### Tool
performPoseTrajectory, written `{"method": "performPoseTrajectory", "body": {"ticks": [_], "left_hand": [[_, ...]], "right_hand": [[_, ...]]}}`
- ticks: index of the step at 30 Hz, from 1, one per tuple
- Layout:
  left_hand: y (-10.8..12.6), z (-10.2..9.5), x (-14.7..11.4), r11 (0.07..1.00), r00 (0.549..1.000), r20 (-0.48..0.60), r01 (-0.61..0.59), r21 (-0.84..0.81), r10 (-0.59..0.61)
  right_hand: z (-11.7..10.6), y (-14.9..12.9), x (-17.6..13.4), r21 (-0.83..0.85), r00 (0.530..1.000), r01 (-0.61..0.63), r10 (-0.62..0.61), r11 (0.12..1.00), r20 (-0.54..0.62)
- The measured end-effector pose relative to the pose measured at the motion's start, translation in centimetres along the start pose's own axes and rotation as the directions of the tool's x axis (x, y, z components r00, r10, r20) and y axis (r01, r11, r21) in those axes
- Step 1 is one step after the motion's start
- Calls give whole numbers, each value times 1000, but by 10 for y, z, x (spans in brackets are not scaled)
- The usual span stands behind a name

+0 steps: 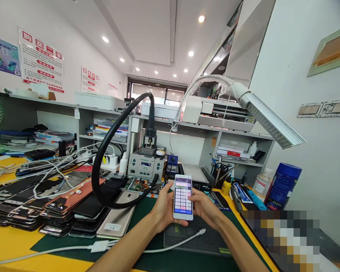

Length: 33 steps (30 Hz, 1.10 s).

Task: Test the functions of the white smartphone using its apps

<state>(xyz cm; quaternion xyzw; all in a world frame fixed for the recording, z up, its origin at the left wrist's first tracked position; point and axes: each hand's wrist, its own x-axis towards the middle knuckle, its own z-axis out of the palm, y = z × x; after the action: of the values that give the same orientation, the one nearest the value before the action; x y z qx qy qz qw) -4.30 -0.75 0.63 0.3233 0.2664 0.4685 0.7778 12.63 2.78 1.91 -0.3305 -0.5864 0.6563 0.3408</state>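
A white smartphone [183,216] is held upright over the dark mat, its lit screen showing a grid of pale keys with a blue bar below. My left hand [163,207] wraps round its left side and lower back, thumb along the edge. At the right side, my right hand [206,207] has its fingers partly behind the phone and its thumb at the screen's right edge. Under the hands lies a black perforated pad [198,238] on a green mat [147,260]. A white charging cable [181,245] crosses the pad, its plug end free.
Stacks of phones [62,204] fill the left side. A hot air station [144,166] with a looping black hose [98,166] stands behind. A lamp [274,117] hangs at upper right. Bottles, including a blue canister [283,185], and a tool holder [219,175] line the right.
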Motion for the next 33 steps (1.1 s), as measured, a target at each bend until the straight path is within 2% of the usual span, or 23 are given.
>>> {"method": "performPoseTrajectory", "body": {"ticks": [24,33], "left_hand": [[-3,-1,1,999,999,10,-35,12,35],[-1,2,-1,1000,1000,-18,-5,29,6]], "right_hand": [[7,0,2,46,995,-31,36,998,-98],[8,2,3,18,992,-25,27,1000,-126]]}}
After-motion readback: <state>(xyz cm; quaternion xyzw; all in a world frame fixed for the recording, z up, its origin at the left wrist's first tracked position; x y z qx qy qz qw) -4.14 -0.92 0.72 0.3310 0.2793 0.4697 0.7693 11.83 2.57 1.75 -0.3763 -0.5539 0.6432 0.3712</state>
